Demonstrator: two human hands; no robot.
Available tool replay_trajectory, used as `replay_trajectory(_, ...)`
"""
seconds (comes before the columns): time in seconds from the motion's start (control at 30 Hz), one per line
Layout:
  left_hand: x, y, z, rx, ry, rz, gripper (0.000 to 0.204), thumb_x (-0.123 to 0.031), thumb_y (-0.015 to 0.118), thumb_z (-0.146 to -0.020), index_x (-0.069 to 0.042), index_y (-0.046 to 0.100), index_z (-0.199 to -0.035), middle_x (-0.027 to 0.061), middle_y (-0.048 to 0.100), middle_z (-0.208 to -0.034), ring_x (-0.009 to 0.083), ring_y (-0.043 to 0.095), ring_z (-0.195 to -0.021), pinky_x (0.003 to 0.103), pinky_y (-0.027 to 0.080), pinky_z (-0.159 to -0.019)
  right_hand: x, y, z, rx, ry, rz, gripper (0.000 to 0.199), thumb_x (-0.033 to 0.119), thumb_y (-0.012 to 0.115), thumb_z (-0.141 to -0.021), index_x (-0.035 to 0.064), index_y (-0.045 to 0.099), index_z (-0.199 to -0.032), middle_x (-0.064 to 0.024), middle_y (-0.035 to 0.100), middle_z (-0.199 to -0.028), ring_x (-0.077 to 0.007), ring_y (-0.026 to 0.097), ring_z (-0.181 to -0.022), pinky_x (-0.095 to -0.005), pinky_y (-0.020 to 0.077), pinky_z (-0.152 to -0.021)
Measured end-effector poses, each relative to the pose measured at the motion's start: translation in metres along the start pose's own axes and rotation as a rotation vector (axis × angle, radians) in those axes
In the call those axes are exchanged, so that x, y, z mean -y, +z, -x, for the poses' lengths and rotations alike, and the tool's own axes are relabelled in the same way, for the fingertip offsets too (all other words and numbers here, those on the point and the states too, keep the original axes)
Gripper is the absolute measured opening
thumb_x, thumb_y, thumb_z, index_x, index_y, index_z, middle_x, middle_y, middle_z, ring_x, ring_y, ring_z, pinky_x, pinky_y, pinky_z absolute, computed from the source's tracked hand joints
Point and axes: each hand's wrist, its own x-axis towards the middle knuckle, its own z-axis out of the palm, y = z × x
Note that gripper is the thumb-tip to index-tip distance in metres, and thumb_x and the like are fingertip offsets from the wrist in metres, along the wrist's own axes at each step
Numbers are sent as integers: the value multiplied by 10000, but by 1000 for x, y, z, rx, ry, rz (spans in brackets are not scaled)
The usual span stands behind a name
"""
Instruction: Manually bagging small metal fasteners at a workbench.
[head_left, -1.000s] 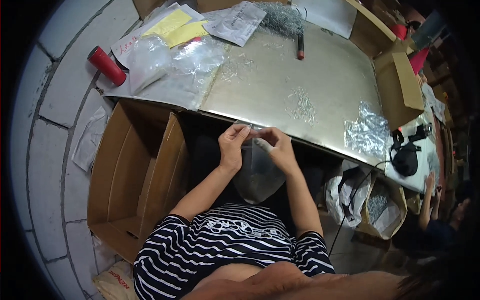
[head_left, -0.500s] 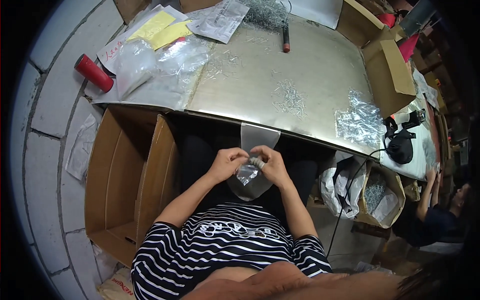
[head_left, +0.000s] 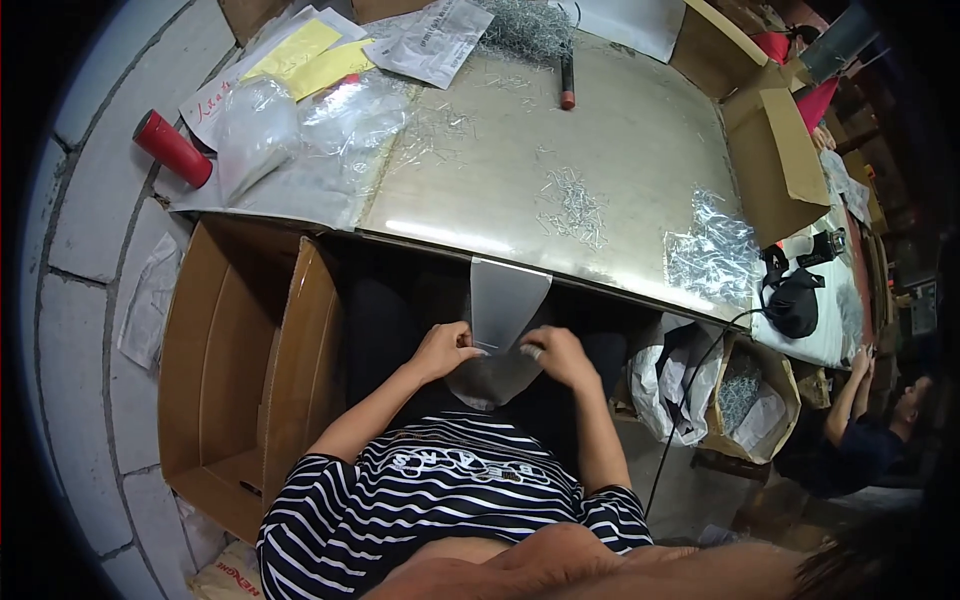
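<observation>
Head view | left hand (head_left: 447,350), right hand (head_left: 556,352) | both pinch clear plastic bag (head_left: 500,318), seemingly

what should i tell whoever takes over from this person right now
Left hand and right hand each pinch a side of a clear plastic bag below the near edge of the metal table.
Small metal pins lie loose on the table; more clear bags lie to the right.
Whether the held bag is filled cannot be told.
The cardboard box at the left stands open.
</observation>
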Motion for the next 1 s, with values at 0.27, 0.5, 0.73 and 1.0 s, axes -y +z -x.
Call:
replay_trajectory(0.27,-8,2,-18,-125,70,578,330,28,743,-732,77,592,-1021,89,663,-849,139,644,-749,239,521,-692,-8,-130,-86,-801,18,39,379,255,561,-938,73,577,-1270,-194,550,-1306,-347,493,-1243,-413,381,-1042)
replay_trajectory(0.5,10,27,-18,233,-261,1177,378,-244,620,-923,7,599,-1205,102,671,-1107,200,654,-1008,311,522,-881,14,-72,-153,-536,-207,367,440,170,546,-901,52,525,-1324,-209,433,-1430,-346,351,-1373,-434,295,-1118)
replay_trajectory(0.73,72,-2,-19,568,-174,1463,759,-657,362,-936,29,682,-995,170,697,-931,296,691,-896,399,536,-887,99,-48,-49,-571,-165,152,395,-30,551,-827,-7,566,-1222,-215,512,-1335,-380,459,-1273,-417,397,-1046)
replay_trajectory(1.0,32,28,-1,560,-43,1106,563,-192,675,-856,1,482,-1348,115,589,-1294,233,583,-1168,367,454,-1006,72,-25,16,-596,-170,-268,295,-103,555,-831,4,628,-1096,-156,644,-1078,-289,641,-1001,-315,488,-885)
